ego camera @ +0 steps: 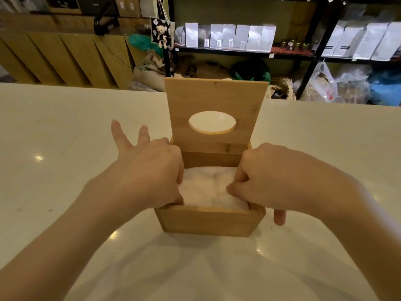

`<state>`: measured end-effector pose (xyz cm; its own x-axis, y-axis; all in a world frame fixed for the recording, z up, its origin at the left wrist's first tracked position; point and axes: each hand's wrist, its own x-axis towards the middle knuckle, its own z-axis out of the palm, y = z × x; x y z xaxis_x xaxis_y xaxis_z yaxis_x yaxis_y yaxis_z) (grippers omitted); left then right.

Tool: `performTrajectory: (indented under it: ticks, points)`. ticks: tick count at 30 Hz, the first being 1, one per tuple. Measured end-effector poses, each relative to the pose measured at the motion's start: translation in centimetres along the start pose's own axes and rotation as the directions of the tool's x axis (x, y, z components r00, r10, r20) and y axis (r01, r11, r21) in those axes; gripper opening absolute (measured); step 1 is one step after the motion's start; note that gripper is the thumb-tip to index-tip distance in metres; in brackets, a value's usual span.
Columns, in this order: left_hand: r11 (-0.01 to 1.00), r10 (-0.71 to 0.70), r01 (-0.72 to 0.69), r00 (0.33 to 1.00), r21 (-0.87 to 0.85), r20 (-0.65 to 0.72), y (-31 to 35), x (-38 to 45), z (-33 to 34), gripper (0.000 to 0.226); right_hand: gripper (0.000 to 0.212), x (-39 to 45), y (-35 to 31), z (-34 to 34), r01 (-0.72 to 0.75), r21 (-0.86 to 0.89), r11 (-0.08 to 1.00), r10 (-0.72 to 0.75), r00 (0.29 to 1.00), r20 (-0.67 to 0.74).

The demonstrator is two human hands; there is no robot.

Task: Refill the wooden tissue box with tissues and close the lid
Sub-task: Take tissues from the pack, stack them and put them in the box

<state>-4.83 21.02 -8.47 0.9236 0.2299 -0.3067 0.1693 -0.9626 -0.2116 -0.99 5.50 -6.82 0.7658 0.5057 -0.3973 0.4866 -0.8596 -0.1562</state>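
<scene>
At centre frame, our left hand [152, 170] and right hand [267, 177] tuck curled fingers into tissues [208, 187] filling the wooden tissue box [206, 222]; press evenly, lid [214, 101] upright.

table [65, 148] bare around box [206, 222] | lid [214, 101] upright behind | both hands fill opening

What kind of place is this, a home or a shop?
Probably a shop or café storeroom, not a home. Black metal shelves carry rows of silver pouches, like retail packaging, and sacks lie on the floor behind the white counter.
</scene>
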Motion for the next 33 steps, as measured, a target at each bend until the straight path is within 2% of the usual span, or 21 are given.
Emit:
performTrajectory:
  ticks: [5,10,14,18,21,24,26,30,33]
  points:
    - [0.999,-0.029,0.029,0.999,-0.023,-0.018,0.3,0.1,0.3,0.018,0.02,0.5,-0.2,0.0,-0.016,0.025,1.0,0.015,1.0,0.014]
    - [0.998,-0.026,0.025,1.0,-0.054,-0.011,0.4,-0.1,0.2,0.018,0.026,0.4,0.2,0.0,-0.021,0.076,0.997,0.019,0.999,0.033]
    - [0.979,-0.014,0.0,0.998,-0.202,-0.066,0.0,-0.7,-0.6,0.024,0.031,0.0,0.7,-0.3,-0.029,0.199,0.98,0.024,0.999,0.028]
    - [0.909,0.002,-0.073,0.985,-0.409,-0.172,-0.3,-1.9,-1.3,0.021,0.026,-0.7,1.2,-0.3,0.019,0.332,0.943,0.038,0.986,-0.165]
    - [0.851,-0.046,-0.092,0.968,-0.517,-0.248,-0.1,-3.4,-1.8,0.03,0.031,-1.8,1.8,0.5,0.059,0.32,0.946,0.051,0.944,-0.325]
    - [0.857,-0.052,-0.186,0.897,-0.48,-0.44,0.4,-5.4,-1.9,0.03,0.038,-3.6,2.4,1.6,0.086,0.235,0.968,0.043,0.87,-0.492]
    - [0.841,-0.009,-0.28,0.848,-0.462,-0.529,1.1,-7.0,-1.8,0.033,0.04,-4.9,2.6,2.3,0.1,0.234,0.967,0.046,0.837,-0.545]
    - [0.837,0.114,-0.401,0.793,-0.372,-0.599,3.0,-9.1,-0.9,0.045,0.043,-7.8,3.2,4.0,0.131,0.186,0.974,0.009,0.795,-0.607]
    - [0.877,0.096,-0.367,0.767,-0.31,-0.635,4.4,-9.8,1.0,0.05,0.046,-9.4,4.2,5.8,0.106,0.041,0.993,-0.055,0.761,-0.647]
